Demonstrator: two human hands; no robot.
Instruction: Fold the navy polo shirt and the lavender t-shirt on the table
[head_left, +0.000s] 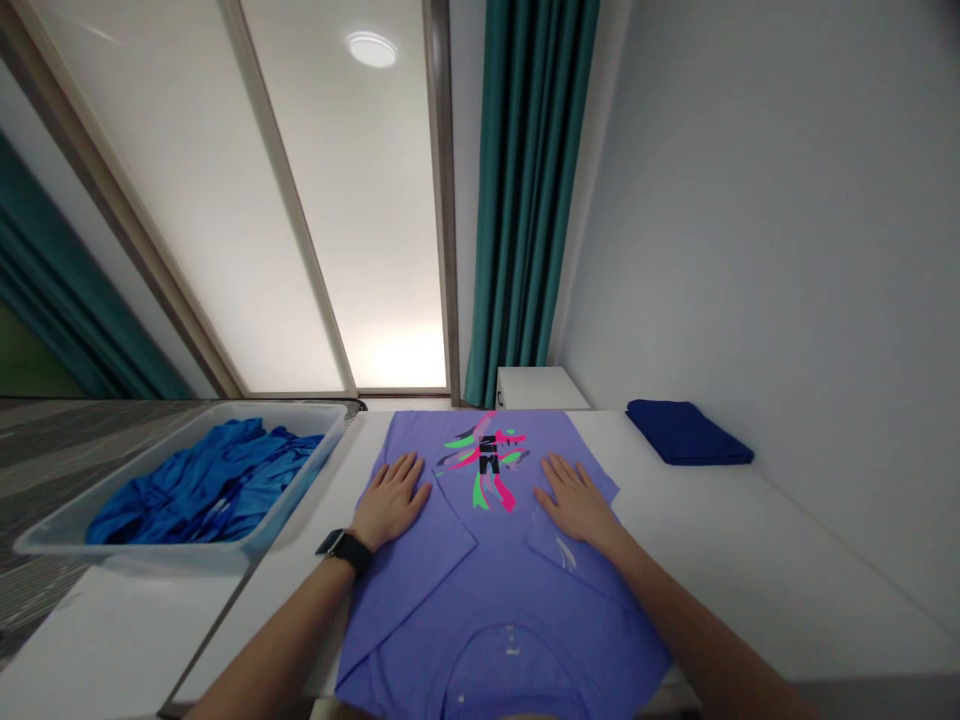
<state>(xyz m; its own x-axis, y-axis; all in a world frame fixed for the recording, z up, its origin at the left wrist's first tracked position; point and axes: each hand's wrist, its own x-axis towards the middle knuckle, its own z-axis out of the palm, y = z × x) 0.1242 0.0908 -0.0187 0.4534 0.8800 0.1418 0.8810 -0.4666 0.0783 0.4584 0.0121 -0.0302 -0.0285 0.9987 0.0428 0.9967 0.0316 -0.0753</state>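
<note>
Over on the person's left I see a wide, translucent white plastic tub [142, 551] with a rounded rim, holding a loose heap of bright blue cloth [217, 485]. The heap is crumpled into soft ridges and sits mostly below the rim. The tub stands just beside the smooth white tabletop [705, 570], where a periwinkle-purple short-sleeved T-shirt [495, 575] is spread flat right in front of the person. Its ribbed round collar lies at the near edge, its sleeves angle inward over the body, and a splashy print [491, 465] of hot pink, green and black shows toward the far end. The fabric is thin and matt, nearly smooth, with straight edges where the layers overlap.

On the right side of the table rests a dark navy cloth [690, 432], folded into a neat, flat block, well apart from the shirt.

Both arms reach forward from the near side. The left hand [394, 498] lies palm down on the shirt, fingers slightly apart and pointing away, its grip released; a black smartwatch [346, 550] circles that wrist. The right hand [576, 502] mirrors it on the other side of the print, also flat and ungripped, fingers extended and thumb turned toward the middle.
</note>
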